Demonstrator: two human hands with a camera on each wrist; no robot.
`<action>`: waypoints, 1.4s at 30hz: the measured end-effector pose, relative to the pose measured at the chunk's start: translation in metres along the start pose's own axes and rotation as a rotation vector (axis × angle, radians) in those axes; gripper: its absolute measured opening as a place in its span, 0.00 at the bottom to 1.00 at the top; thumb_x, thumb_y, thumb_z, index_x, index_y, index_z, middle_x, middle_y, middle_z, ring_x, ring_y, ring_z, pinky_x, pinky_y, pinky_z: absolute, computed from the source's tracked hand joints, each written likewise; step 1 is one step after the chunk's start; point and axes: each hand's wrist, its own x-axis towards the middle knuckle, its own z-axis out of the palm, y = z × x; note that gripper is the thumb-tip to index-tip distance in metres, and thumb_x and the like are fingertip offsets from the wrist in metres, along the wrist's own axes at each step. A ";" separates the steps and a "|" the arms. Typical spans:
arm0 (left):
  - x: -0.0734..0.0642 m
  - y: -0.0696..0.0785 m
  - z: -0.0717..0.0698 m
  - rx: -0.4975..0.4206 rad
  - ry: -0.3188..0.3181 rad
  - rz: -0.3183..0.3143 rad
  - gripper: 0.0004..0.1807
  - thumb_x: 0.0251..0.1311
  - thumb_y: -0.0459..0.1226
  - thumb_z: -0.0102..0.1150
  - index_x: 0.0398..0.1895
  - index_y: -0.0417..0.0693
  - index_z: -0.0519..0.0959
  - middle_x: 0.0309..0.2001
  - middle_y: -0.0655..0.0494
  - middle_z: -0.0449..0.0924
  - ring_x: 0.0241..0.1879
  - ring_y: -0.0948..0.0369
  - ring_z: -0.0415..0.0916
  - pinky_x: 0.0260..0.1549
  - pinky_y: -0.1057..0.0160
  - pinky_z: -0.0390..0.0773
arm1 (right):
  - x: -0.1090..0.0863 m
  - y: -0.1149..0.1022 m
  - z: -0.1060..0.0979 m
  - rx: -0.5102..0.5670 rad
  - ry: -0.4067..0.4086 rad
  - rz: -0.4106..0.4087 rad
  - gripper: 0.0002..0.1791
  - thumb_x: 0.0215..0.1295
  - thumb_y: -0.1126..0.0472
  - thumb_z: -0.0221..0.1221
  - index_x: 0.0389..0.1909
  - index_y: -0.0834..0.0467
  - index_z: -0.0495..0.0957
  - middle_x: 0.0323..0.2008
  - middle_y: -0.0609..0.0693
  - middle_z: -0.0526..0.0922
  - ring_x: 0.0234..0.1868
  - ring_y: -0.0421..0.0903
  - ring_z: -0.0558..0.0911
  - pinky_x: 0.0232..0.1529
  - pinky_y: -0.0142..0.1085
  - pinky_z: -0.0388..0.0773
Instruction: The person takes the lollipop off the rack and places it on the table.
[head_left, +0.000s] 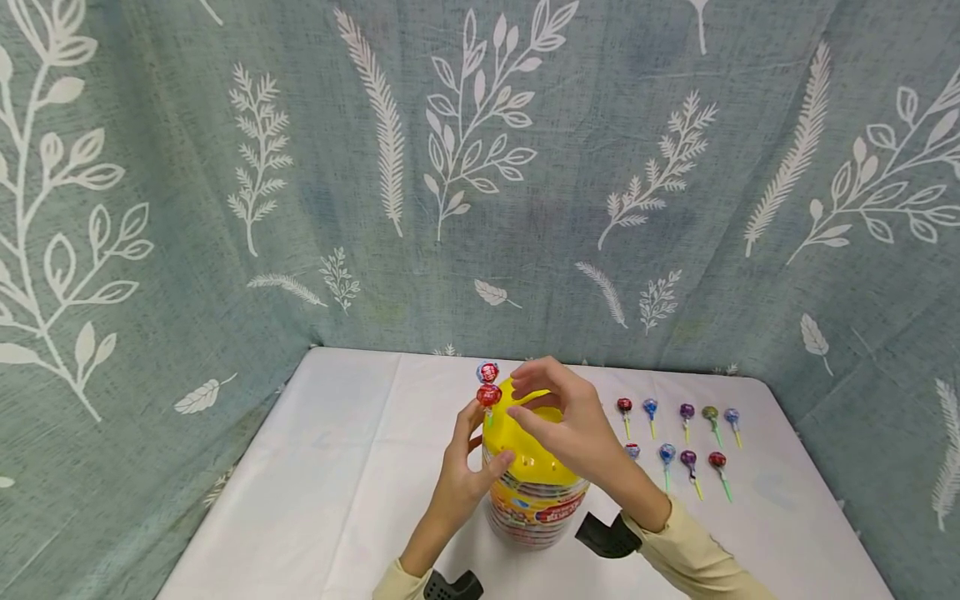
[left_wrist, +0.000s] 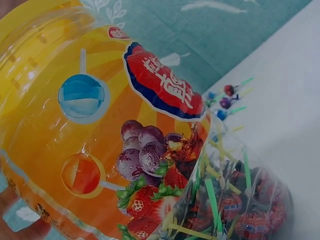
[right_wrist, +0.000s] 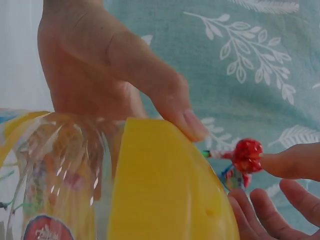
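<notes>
A clear plastic candy jar (head_left: 536, 508) with a domed yellow lid (head_left: 536, 454) stands on the table. Lollipops with green and yellow sticks (left_wrist: 212, 200) show through its wall. My left hand (head_left: 468, 475) grips the jar at the lid, thumb on the near side and fingers round the left. A red-wrapped lollipop (head_left: 489, 395) sticks up from the lid's far left, and a second lollipop (head_left: 487, 372) with a red and blue wrapper shows just behind it. Over the lid, my right hand (head_left: 566, 412) has loosely bent fingers with a gap before the thumb; a fingertip (right_wrist: 285, 162) overlaps the red lollipop in the right wrist view.
Several loose lollipops (head_left: 687, 412) lie in two rows on the white table (head_left: 300, 483), right of the jar. A green-grey curtain (head_left: 450, 275) with white leaf prints hangs behind and at both sides of the table.
</notes>
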 end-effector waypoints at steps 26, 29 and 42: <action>0.001 -0.001 0.001 -0.019 0.005 0.023 0.38 0.57 0.50 0.58 0.70 0.67 0.54 0.68 0.65 0.59 0.66 0.56 0.57 0.57 0.42 0.62 | 0.011 -0.006 0.033 -0.033 0.025 0.055 0.17 0.50 0.79 0.62 0.41 0.65 0.73 0.34 0.56 0.80 0.35 0.52 0.83 0.35 0.40 0.82; 0.001 -0.002 0.002 -0.015 0.005 0.012 0.38 0.57 0.50 0.58 0.70 0.68 0.54 0.68 0.66 0.59 0.66 0.56 0.57 0.57 0.42 0.62 | 0.010 -0.006 0.030 -0.004 0.036 0.060 0.18 0.52 0.78 0.62 0.43 0.63 0.73 0.34 0.55 0.80 0.36 0.50 0.83 0.36 0.38 0.82; 0.001 -0.001 0.000 -0.014 0.005 -0.018 0.38 0.57 0.51 0.57 0.70 0.65 0.54 0.68 0.63 0.59 0.66 0.56 0.57 0.59 0.41 0.61 | 0.003 -0.008 0.008 0.052 0.065 -0.005 0.20 0.56 0.72 0.63 0.47 0.54 0.72 0.36 0.49 0.82 0.36 0.45 0.82 0.35 0.37 0.82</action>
